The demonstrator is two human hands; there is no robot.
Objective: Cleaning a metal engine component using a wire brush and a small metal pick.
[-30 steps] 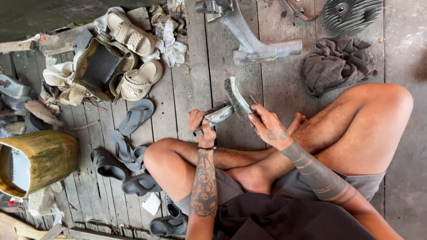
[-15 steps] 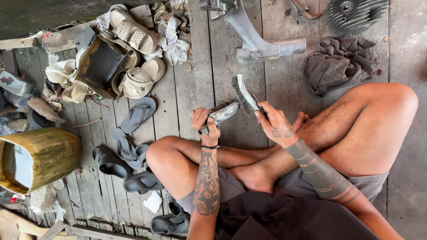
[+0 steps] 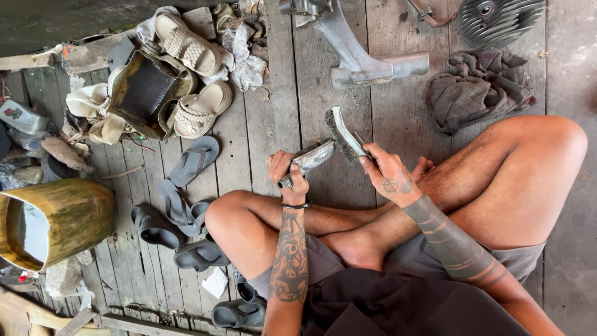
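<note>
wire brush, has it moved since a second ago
Yes. The wire brush in the right hand has moved up the boards, toward the grey metal casting, away from the crossed legs.

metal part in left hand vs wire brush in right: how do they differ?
The metal part is a smooth, shiny, curved piece; the wire brush has dark bristles along a pale handle. The left hand closes round the part's lower end; the right hand holds the brush by its handle. The part points up and right, the brush up and left. Both are held above the plank floor, their tips close together.
</note>
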